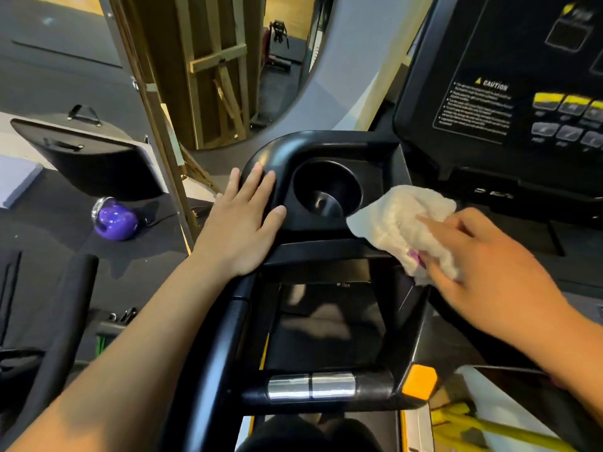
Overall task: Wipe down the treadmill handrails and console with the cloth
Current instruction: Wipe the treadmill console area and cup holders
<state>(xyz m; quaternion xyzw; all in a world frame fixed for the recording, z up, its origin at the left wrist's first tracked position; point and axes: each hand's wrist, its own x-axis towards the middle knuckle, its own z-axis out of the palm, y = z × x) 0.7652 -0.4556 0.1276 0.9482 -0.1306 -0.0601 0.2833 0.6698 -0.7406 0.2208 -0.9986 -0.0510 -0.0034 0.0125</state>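
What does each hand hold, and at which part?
The right hand grips the cloth by its bunched near end. The left hand holds nothing; it rests flat on the console.

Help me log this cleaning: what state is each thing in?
left hand: open, flat on the console tray corner
right hand: holds the cloth
cloth: bunched, beside the cup holder
cup holder: no bottle in it
console display: dark

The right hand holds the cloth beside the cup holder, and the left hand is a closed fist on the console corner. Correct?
No. The head view shows the left hand flat, fingers straight, on the console corner. The right hand does hold the cloth beside the cup holder.
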